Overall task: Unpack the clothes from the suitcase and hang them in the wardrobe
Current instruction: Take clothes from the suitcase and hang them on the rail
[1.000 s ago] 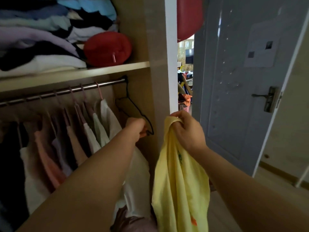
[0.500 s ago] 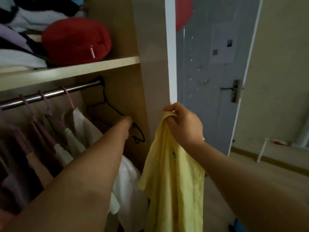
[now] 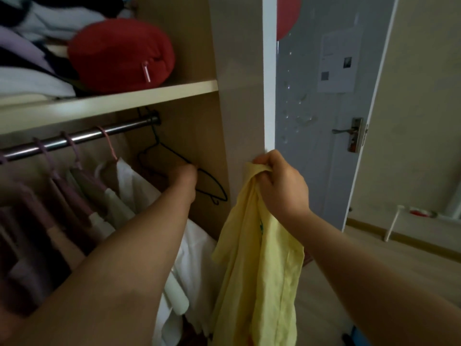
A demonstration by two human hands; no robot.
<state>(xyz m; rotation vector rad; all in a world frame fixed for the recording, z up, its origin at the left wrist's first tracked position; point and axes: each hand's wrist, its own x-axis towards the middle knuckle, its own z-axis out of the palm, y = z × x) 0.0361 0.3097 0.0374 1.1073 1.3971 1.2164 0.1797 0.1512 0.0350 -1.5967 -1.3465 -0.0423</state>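
Observation:
My right hand (image 3: 282, 182) grips the top of a yellow garment (image 3: 259, 265), which hangs down in front of the wardrobe's side panel (image 3: 239, 96). My left hand (image 3: 183, 177) reaches into the wardrobe and holds an empty black wire hanger (image 3: 212, 182) that hangs from the right end of the metal rail (image 3: 82, 137). Its fingers are hidden behind the hand. Several garments on pink hangers (image 3: 74, 156) fill the rail to the left, the nearest one white (image 3: 139, 186).
A shelf (image 3: 124, 98) above the rail carries folded clothes (image 3: 27, 78) and a red cushion (image 3: 119, 53). A grey door (image 3: 324, 151) with a lever handle (image 3: 349, 132) stands right of the wardrobe. Wooden floor (image 3: 374, 253) lies at lower right.
The view has shifted closer and to the right. My left hand has stayed on the black hanger, and my right hand has kept hold of the yellow garment.

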